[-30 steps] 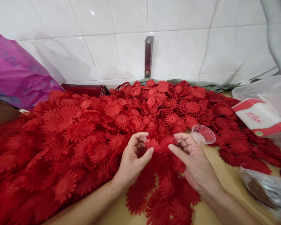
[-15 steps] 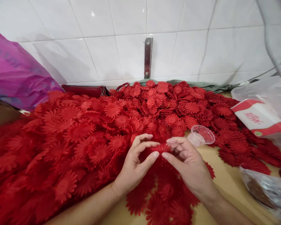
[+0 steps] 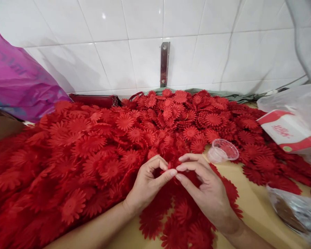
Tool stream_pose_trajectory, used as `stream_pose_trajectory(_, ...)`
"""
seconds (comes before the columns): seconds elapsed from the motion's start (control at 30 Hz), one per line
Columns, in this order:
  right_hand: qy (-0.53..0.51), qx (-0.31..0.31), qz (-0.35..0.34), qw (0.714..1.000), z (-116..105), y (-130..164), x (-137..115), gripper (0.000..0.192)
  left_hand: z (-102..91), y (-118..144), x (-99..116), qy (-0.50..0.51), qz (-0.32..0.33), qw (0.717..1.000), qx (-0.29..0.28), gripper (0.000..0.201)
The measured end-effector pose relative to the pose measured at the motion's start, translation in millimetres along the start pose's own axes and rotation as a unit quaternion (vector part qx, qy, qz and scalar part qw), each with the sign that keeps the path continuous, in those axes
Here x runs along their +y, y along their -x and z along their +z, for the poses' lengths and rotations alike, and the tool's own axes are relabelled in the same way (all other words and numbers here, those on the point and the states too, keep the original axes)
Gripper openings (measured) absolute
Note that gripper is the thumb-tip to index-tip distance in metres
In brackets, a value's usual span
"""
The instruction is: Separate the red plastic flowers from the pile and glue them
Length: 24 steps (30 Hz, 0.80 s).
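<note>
My left hand is closed in a pinch, thumb against bent forefinger. A small bit of a red artificial flower shows at its fingertips; the rest of that flower is hidden. My right hand comes in from the right, its thumb and forefinger tips drawn together and touching the left thumb tip. What lies between the right fingertips is too small to make out. Beneath and between the hands lie loose red flower layers with many narrow petals. More red petals stick out beyond the right hand.
A large heap of red flower layers spreads over the tan table. Right of the hands stands a clear plastic cup. Farther right are a red-and-white box and a clear bag. A purple bag sits far left.
The flower spread between both hands is now mostly hidden, with only a bit showing at the left fingertips. My right fingertips have moved left to meet the left thumb.
</note>
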State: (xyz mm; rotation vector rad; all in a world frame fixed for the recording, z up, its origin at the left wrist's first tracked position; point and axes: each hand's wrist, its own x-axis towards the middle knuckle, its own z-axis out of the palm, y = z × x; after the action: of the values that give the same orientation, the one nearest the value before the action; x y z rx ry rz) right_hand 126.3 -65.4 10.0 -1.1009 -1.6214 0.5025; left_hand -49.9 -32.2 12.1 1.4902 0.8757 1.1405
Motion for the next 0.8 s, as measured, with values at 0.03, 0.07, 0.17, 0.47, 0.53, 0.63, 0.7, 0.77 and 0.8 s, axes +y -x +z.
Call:
stream_pose_trajectory(0.03,-0.002,-0.006,-0.001,1.000,0,-1,-1,0.010,-0.1,0,0,0.008,-0.004,1.000,-0.003,0.030)
stream_pose_trajectory(0.07,-0.007,-0.013,0.002,1.000,0,-1,-1,0.008,-0.1,0,0,0.016,-0.009,1.000,-0.006,0.030)
stream_pose_trajectory(0.17,-0.037,-0.028,0.030,0.998,1,-2,0,0.007,0.1,0,-1,0.029,-0.011,0.999,-0.012,0.027)
stream_pose_trajectory(0.47,-0.162,0.035,0.193,0.967,-3,-2,14,0.016,1.0,-2,0,0.004,0.014,1.000,0.021,0.029)
stream_pose_trajectory(0.53,-0.170,0.070,0.211,0.960,-5,-3,21,0.017,0.6,-2,0,0.011,-0.001,0.999,0.047,0.031)
stream_pose_trajectory(0.63,-0.202,0.082,0.235,0.947,-6,-4,27,0.021,1.6,-2,-3,0.064,-0.050,0.993,0.082,0.032)
stream_pose_trajectory(0.7,-0.208,0.077,0.254,0.941,-5,-4,27,0.027,2.7,-2,-5,0.098,-0.078,0.987,0.098,0.034)
stream_pose_trajectory(0.77,-0.191,0.077,0.254,0.945,-4,-4,27,0.030,3.4,-3,-7,0.114,-0.094,0.983,0.107,0.036)
stream_pose_trajectory(0.8,-0.180,0.076,0.248,0.949,-4,-4,26,0.030,3.5,-4,-8,0.120,-0.099,0.982,0.109,0.038)
